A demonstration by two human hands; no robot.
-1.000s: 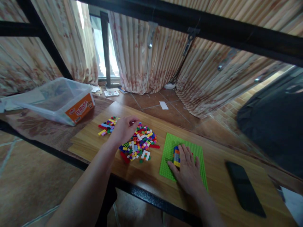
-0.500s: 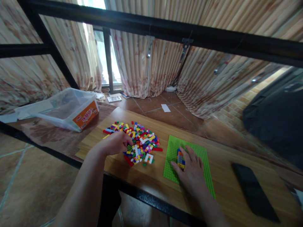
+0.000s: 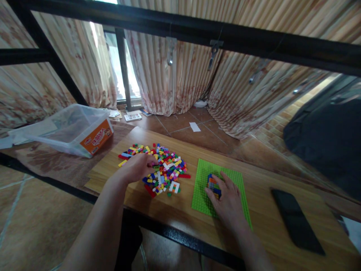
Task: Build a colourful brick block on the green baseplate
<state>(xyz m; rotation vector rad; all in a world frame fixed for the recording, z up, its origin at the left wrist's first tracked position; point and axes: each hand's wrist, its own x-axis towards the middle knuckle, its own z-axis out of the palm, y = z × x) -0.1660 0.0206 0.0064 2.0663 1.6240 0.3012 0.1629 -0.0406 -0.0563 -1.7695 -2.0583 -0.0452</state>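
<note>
At the near left side of a loose pile of colourful toy bricks (image 3: 169,169), my left hand (image 3: 138,166) has its fingers closed on a green brick (image 3: 156,168); the fingertips partly hide it. On the right, a bright green baseplate (image 3: 203,177) lies flat. A small block of joined bricks (image 3: 211,184), blue, orange, grey and yellow, sits on that plate. My right hand (image 3: 228,195) curls over the block, thumb at its near left side and fingers across its far and right parts, covering much of it.
A clear plastic tub (image 3: 67,130) with an orange label stands left on a brown cloth (image 3: 42,162). A black phone-like slab (image 3: 297,220) lies at the right of the wooden board (image 3: 183,210). A dark metal bar (image 3: 180,28) crosses overhead, before curtains.
My left hand has come down from above the pile to its near left side and closed on a green brick, which has shifted. My right hand stays at the block, its fingers more bent.
</note>
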